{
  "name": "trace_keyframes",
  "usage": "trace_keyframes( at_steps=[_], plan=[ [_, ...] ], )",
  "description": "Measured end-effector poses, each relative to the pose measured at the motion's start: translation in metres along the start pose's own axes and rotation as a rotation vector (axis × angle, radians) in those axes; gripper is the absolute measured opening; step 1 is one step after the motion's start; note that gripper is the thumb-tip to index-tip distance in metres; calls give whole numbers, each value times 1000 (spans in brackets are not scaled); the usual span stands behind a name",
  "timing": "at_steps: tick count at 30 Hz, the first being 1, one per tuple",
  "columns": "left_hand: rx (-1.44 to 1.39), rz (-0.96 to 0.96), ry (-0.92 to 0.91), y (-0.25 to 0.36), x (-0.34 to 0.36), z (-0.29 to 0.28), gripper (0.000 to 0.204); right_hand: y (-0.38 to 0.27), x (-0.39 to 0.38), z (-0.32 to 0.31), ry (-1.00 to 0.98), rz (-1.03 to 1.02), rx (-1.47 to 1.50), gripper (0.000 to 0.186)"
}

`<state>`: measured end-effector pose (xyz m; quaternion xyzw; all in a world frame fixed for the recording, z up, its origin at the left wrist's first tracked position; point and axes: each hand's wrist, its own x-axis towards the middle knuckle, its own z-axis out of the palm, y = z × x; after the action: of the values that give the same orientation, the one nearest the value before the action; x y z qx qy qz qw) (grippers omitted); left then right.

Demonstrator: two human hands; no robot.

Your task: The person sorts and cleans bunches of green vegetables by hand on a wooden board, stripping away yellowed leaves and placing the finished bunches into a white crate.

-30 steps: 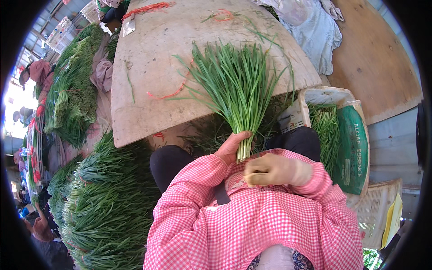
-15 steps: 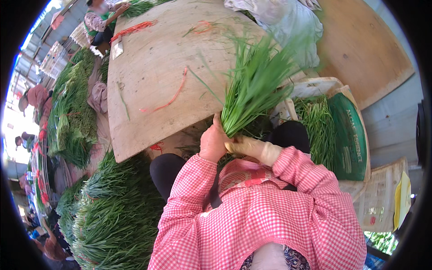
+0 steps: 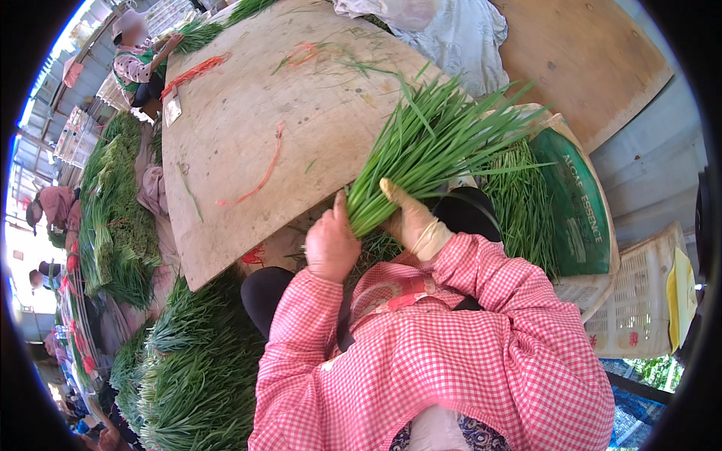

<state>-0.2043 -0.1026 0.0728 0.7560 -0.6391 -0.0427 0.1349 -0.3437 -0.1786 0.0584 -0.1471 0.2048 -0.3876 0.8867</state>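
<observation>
A bunch of chives (image 3: 432,143) with long flat green leaves is held between my two hands at the near edge of the wooden table (image 3: 248,113). My left hand (image 3: 332,244) is closed around the lower left side of the stalks. My right hand (image 3: 412,219), in a pale yellow glove, grips the bunch from the right with its thumb on top. The leaf tips fan out up and to the right. A red tie (image 3: 259,180) and loose leaf bits lie on the tabletop.
A crate with a green sack (image 3: 575,203) holds more chives (image 3: 519,203) at my right. Big chive piles (image 3: 199,368) stand at my left. A white cloth (image 3: 459,45) lies at the far right, and another person (image 3: 139,64) sits by the far left corner near red ties (image 3: 197,74).
The bunch has swung over to lean further right, and its blurred leaf tips are now sharp. My right hand has moved up, its thumb now over the stalks.
</observation>
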Motion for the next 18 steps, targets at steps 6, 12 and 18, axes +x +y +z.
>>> trace_keyframes(
  at_steps=[6, 12, 18],
  plan=[
    [277, 140, 127, -59, 0, -53, 65, -81, 22, -7, 473, -189, -235, 19],
    [409, 174, 180, -82, 5, -90, 63, -176, 45, -111, 488, -581, -380, 10],
    [647, 224, 128, -78, 22, -109, 55, -144, -9, 23, 238, -914, -1410, 34]
  ],
)
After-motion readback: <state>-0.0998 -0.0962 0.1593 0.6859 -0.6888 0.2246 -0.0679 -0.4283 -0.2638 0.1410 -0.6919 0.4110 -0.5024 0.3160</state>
